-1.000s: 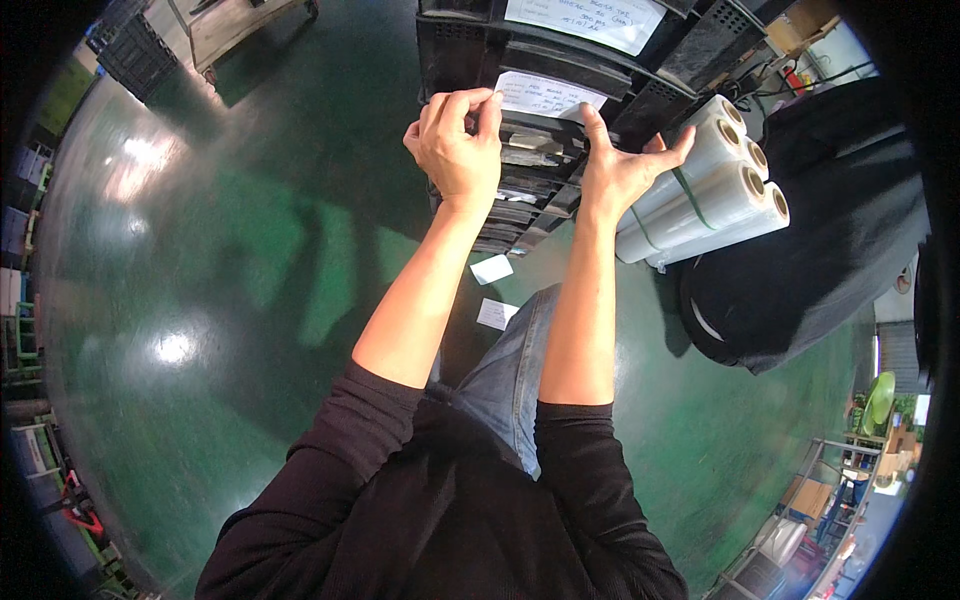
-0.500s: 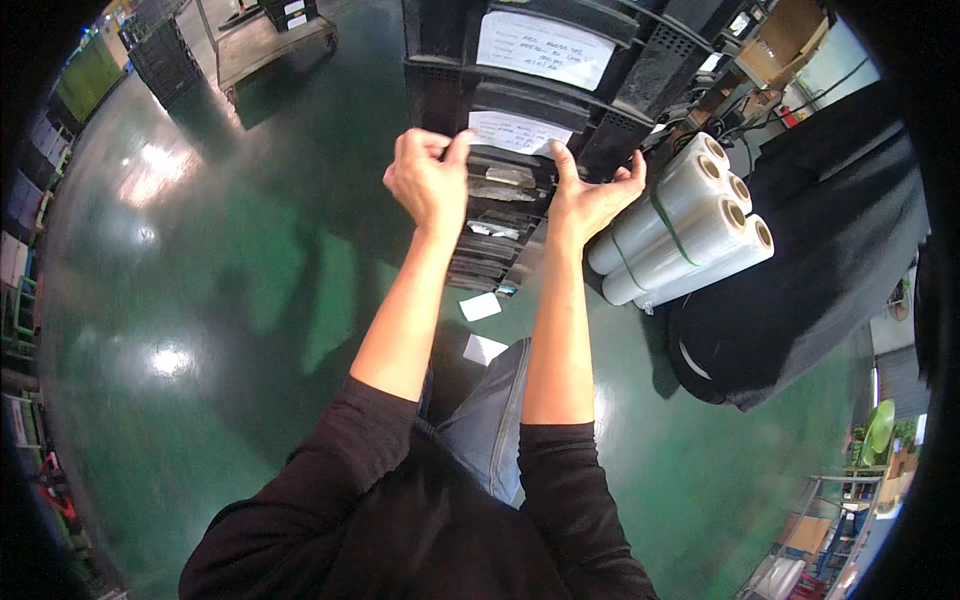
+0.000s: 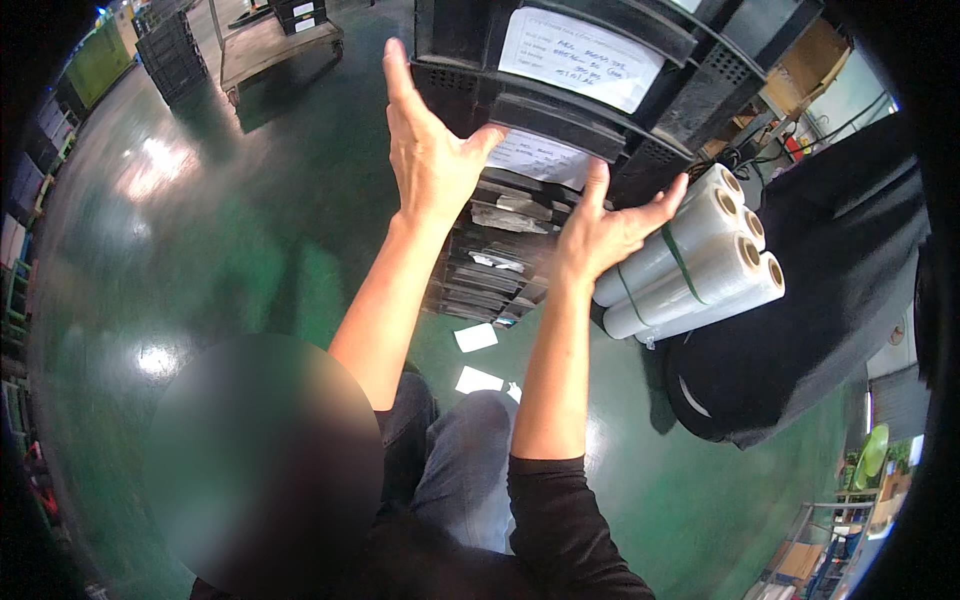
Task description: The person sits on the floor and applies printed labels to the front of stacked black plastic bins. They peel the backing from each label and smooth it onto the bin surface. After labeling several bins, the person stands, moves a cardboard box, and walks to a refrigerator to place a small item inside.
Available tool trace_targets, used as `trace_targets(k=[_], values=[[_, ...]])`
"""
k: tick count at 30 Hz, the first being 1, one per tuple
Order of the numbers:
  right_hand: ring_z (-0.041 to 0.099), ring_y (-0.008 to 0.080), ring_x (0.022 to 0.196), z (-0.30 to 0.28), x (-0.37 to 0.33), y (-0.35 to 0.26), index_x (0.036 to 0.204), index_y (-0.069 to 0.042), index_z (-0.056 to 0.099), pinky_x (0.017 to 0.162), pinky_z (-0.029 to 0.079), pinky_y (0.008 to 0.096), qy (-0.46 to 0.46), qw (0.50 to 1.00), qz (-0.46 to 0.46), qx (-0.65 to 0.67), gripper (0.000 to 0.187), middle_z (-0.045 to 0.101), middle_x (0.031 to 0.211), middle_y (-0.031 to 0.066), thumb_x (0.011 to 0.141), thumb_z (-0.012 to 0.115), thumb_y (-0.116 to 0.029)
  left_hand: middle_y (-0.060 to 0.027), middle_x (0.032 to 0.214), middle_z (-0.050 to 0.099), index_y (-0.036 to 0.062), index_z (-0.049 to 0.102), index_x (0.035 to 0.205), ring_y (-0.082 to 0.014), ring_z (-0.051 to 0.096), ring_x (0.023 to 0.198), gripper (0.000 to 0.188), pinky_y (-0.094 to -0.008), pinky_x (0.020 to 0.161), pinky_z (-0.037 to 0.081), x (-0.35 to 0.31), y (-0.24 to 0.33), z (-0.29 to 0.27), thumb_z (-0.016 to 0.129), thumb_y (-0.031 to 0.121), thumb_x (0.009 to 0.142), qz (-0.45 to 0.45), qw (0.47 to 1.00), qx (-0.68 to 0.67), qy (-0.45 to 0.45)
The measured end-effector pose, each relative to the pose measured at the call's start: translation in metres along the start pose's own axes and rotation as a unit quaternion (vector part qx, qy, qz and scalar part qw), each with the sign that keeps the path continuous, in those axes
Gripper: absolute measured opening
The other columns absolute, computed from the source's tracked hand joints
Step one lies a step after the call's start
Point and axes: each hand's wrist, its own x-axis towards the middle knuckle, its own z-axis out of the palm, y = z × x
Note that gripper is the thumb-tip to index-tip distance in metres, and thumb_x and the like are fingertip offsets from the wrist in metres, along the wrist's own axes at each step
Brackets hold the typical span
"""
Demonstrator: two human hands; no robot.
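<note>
A tall stack of black plastic crates (image 3: 561,117) stands in front of me. White paper labels with handwriting sit on the crate fronts, an upper label (image 3: 582,58) and a lower label (image 3: 540,160). My left hand (image 3: 428,165) is open, its fingers stretched up along the stack's left side and its thumb at the lower label's left edge. Against that label's right end rests the thumb of my right hand (image 3: 606,238). Its other fingers spread out to the right, beside the crate corner. Neither hand grips anything. Under the hands, lower crates (image 3: 488,275) show scraps of paper on their fronts.
To the right, clear film rolls (image 3: 690,265) are bundled with green straps beside a large black cover (image 3: 800,300). White papers (image 3: 476,338) lie on the green floor (image 3: 240,260) near my legs. A trolley (image 3: 275,50) and stacked black crates (image 3: 170,58) stand far left.
My left hand has opened from a pinch at the label's upper left corner, fingers now extended. My right thumb stays at the label's right end. The whole view has shifted slightly.
</note>
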Motion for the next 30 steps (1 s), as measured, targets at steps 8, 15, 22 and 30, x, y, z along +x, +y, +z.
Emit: trace_targets(k=[8, 15, 22, 30], values=[[0.029, 0.0481, 0.127, -0.014, -0.004, 0.005, 0.145, -0.006, -0.004, 0.105, 0.030, 0.0491, -0.108, 0.988, -0.100, -0.036, 0.130, 0.021, 0.139, 0.0327, 0.056, 0.088, -0.029, -0.0281, 0.142, 0.024, -0.0016, 0.004, 0.142, -0.0406, 0.027, 0.134, 0.107, -0.0452, 0.107, 0.031, -0.005, 0.011, -0.003, 0.080, 0.014, 0.069, 0.036, 0.992, 0.119, -0.020], [0.031, 0.0465, 0.124, -0.017, 0.006, -0.001, 0.145, -0.006, -0.007, 0.102, 0.032, 0.0497, -0.121, 0.982, -0.118, -0.082, 0.134, 0.029, 0.132, 0.0317, 0.053, 0.090, -0.021, -0.0385, 0.138, 0.010, 0.0146, -0.004, 0.145, -0.0548, 0.026, 0.127, 0.129, -0.0548, 0.102, 0.036, 0.006, 0.009, -0.025, 0.087, 0.013, 0.054, 0.016, 0.983, 0.113, -0.144], [0.042, 0.0317, 0.117, -0.032, 0.002, 0.017, 0.145, -0.004, 0.000, 0.099, 0.035, 0.0387, -0.160, 0.981, -0.022, 0.110, 0.112, 0.029, 0.134, 0.0247, 0.069, 0.081, -0.011, -0.0311, 0.145, 0.008, 0.0062, -0.006, 0.144, -0.0443, 0.017, 0.135, 0.125, -0.0470, 0.111, 0.026, 0.007, -0.009, -0.036, 0.085, 0.008, 0.058, 0.061, 0.987, 0.002, -0.150], [0.021, 0.0456, 0.132, 0.013, -0.005, -0.001, 0.141, 0.010, 0.001, 0.109, 0.020, 0.0494, 0.024, 0.979, -0.159, -0.126, 0.138, 0.021, 0.137, 0.0372, 0.050, 0.088, -0.050, -0.0308, 0.144, 0.016, -0.0004, -0.002, 0.144, -0.0423, 0.022, 0.134, 0.123, -0.0448, 0.110, 0.025, 0.002, -0.005, -0.006, 0.085, 0.025, 0.061, 0.024, 1.000, -0.010, 0.006]])
